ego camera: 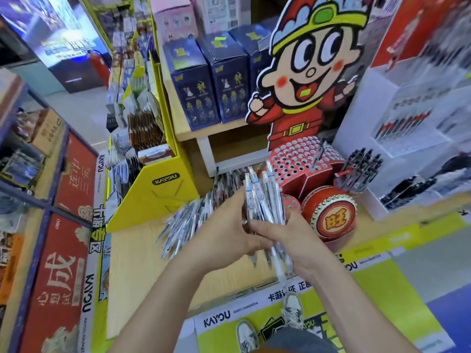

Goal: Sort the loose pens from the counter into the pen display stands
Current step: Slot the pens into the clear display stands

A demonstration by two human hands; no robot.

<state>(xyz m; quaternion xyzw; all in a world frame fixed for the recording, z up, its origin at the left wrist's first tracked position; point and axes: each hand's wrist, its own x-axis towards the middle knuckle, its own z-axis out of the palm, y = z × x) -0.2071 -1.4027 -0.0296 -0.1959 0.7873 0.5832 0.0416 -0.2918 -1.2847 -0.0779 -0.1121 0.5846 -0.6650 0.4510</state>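
Both of my hands hold one bundle of white and clear pens (263,200) above the wooden counter (137,253). My left hand (224,240) wraps the bundle from the left, and my right hand (288,238) grips it from the right. A heap of loose pens (188,220) lies on the counter to the left of my hands. Behind the bundle stands a red display stand with many round holes (298,159), where one dark pen (318,154) sits upright. A cup of black pens (362,169) stands to its right.
A red drum-shaped prop (331,215) sits just right of my hands. A cartoon cardboard figure (308,72) rises behind the stand. Blue boxes (209,82) fill a shelf at the back, a yellow display (158,189) stands at left, and white pen racks (413,128) at right.
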